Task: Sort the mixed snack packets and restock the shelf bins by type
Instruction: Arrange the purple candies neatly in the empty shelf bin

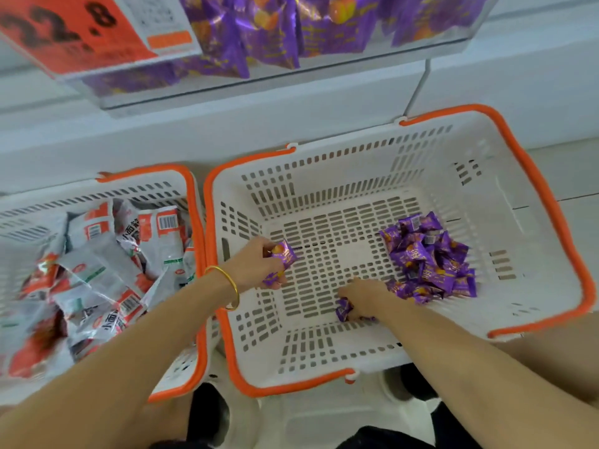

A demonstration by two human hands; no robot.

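Observation:
A white basket with an orange rim (551, 202) stands in front of me. A heap of small purple snack packets (431, 260) lies at its right side. My left hand (256, 260) is inside the basket at the left and grips a few purple packets (285, 254). My right hand (364, 294) rests on the basket floor beside the heap, closed on a purple packet (343, 309). A second orange-rimmed basket (191, 196) at the left holds several white and red snack packets (107, 267).
Above, a clear shelf bin (291, 76) holds purple packets of the same kind (265, 30). A red price sign (68, 30) hangs at the upper left. The white shelf base runs behind both baskets. Dark shoes show at the bottom edge.

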